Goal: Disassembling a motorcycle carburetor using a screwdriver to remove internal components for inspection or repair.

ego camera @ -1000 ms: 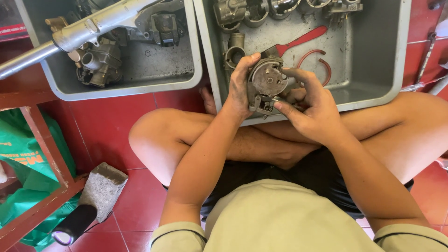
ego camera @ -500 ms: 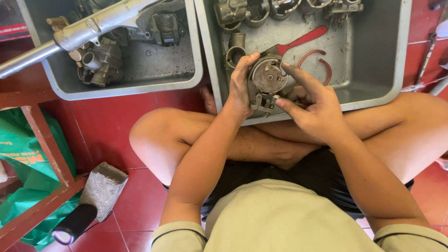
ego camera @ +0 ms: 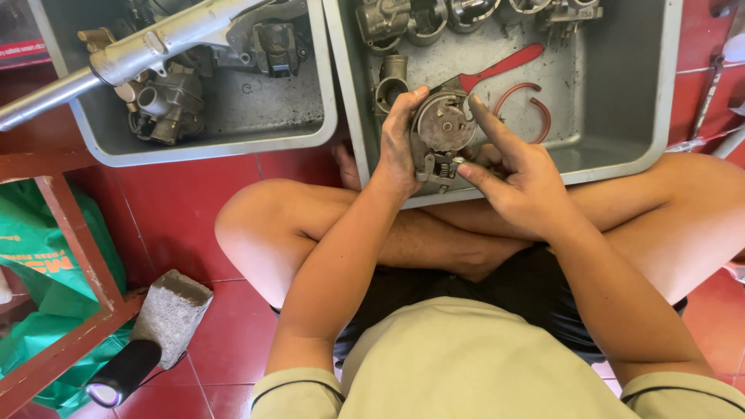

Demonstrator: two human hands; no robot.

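While gripped by left hand [ego camera: 397, 143], one carburettor [ego camera: 441, 136]; right hand [ego camera: 518, 182] half-open, perhaps touching; two trays [ego camera: 621, 116]

Bright even daylight, soft shadows, sharp centre, perhaps slight wide-angle stretch at edges

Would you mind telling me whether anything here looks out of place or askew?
One thing: a long metal tube lies slanted across the left tray, its end overhanging the rim. Otherwise, nothing stands out.

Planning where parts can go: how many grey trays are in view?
2. One grey tray sits at upper left; the other grey tray is at upper right, behind both hands. More may lie out of frame.
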